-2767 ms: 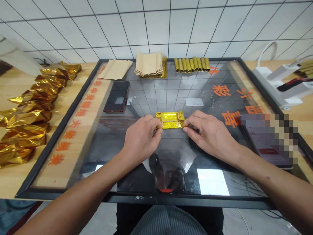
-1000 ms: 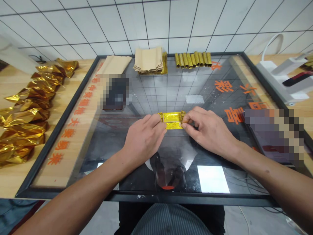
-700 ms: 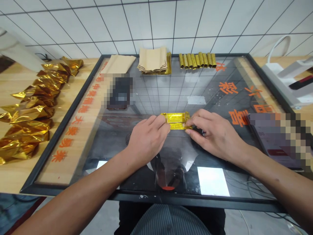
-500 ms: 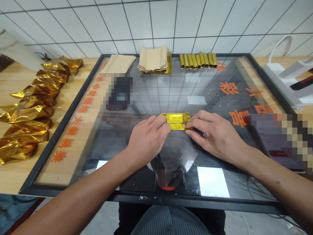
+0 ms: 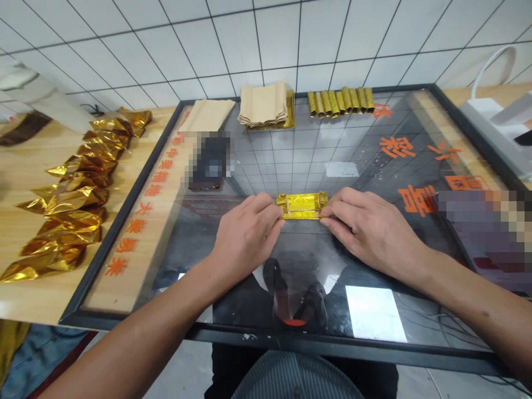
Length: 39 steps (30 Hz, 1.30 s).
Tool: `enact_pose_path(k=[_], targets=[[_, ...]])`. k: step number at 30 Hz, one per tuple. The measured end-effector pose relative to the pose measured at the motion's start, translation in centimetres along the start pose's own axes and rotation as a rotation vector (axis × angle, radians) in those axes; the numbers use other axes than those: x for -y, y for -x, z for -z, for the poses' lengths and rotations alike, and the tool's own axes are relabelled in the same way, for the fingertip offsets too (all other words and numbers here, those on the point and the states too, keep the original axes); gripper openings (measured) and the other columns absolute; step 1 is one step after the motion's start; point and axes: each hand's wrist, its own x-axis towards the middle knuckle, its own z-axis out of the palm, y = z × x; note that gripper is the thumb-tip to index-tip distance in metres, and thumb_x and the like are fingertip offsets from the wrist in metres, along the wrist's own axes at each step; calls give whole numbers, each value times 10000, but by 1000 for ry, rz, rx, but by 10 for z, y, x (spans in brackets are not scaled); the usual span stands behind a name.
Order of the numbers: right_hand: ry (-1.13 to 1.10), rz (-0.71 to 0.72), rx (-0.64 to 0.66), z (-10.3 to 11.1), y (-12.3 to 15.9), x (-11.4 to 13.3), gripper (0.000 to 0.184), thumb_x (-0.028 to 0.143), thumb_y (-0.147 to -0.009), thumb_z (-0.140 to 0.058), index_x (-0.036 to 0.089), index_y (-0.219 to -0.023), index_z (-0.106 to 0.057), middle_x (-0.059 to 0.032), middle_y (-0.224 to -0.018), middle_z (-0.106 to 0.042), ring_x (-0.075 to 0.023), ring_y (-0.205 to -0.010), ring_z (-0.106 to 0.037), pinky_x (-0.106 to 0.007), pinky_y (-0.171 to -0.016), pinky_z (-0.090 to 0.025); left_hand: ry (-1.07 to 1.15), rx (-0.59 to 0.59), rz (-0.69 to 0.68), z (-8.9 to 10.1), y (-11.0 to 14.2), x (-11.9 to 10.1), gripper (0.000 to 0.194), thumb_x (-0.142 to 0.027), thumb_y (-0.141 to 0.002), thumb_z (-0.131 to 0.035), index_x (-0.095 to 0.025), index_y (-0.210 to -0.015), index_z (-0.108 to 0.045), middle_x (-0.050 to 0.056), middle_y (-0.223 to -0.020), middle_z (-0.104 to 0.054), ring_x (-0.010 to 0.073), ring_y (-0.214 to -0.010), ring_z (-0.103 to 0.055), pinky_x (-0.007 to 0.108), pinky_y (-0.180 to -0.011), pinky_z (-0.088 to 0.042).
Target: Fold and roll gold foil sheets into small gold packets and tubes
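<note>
Though it is folded and crinkled, the gold foil (image 5: 302, 203) gleams brightly.

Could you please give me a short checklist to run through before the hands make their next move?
1. Left hand at the left end of the gold foil piece: ok.
2. Right hand at its right end: ok.
3. Underside flat against the glass: cannot tell, hidden.
4. Gold tubes apart from both hands: ok.
5. Brown paper stack apart from both hands: ok.
</note>
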Motion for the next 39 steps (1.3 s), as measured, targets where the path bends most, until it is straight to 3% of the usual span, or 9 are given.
enact_pose_path(k=[10,17,24,28,32,39], targets=[[3,-7,33,2,1,-2,193,284,-1095,-532,203,-1080,-706,-81,-1067,-722,-240,-904,-661,-404,-796,-463,8,54,18,1,-1,-2,214,-243,-1072,-537,-203,-943,-704,41,-964,-680,211,-931,-658,336,-764,-501],[-86,-93,72,2,-2,-4,187,276,-1097,-536,213,-1031,-699,-65,-1014,-706,-227,-879,-655,-397,-818,-443,151,95,152,3,-4,-2,128,-203,-1028,-617,-206,-926,-695,10,-939,-660,181,-891,-643,310,-731,-465],[-8,-11,108,9,-1,-3,274,318,-1119,-506,210,-1036,-743,-71,-1000,-696,-232,-866,-635,-401,-792,-428,-98,24,-111,4,1,0,297,-233,-1088,-525,-191,-899,-751,49,-864,-640,214,-813,-589,359,-721,-471],[45,20,121,13,1,-2,328,331,-1132,-472,219,-1036,-765,-78,-980,-706,-234,-838,-628,-404,-775,-423,-153,8,-169,7,1,1,315,-252,-1092,-526,-197,-897,-767,51,-835,-641,212,-773,-560,358,-694,-462],[30,18,111,13,0,-1,328,319,-1133,-467,220,-1043,-767,-81,-969,-712,-235,-827,-635,-404,-766,-435,-91,22,-136,6,2,2,303,-256,-1098,-518,-199,-935,-766,50,-874,-671,208,-799,-590,359,-717,-480],[-76,-25,95,7,-1,-5,222,262,-1110,-500,201,-1053,-706,-73,-1005,-693,-222,-871,-633,-394,-808,-450,171,16,55,1,2,2,168,-224,-1047,-593,-208,-962,-738,40,-970,-700,188,-908,-663,323,-787,-518]])
